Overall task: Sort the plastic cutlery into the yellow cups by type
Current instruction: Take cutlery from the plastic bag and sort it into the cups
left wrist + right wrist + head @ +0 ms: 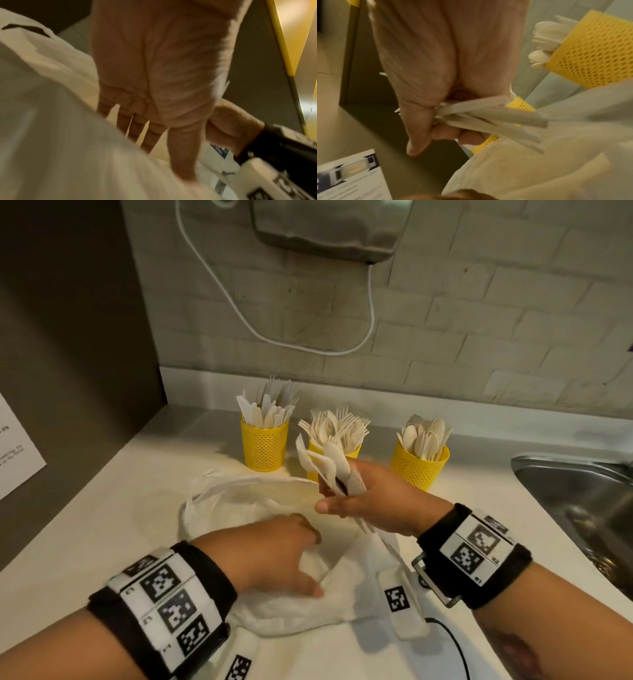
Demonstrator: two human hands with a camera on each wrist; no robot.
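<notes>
White counter (102, 542), no legible writing

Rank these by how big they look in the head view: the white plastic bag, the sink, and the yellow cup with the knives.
1. white plastic bag, largest, though nearest the camera
2. sink, cut off by the frame edge, so unsure
3. yellow cup with the knives, smallest

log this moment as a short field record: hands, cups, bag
left hand: flat on the white plastic bag, fingers straight
right hand: grips a bundle of white cutlery, types unclear
left cup: knives
middle cup: forks, partly hidden by the bundle
right cup: spoons
surface: pale counter, sink at the right
</notes>
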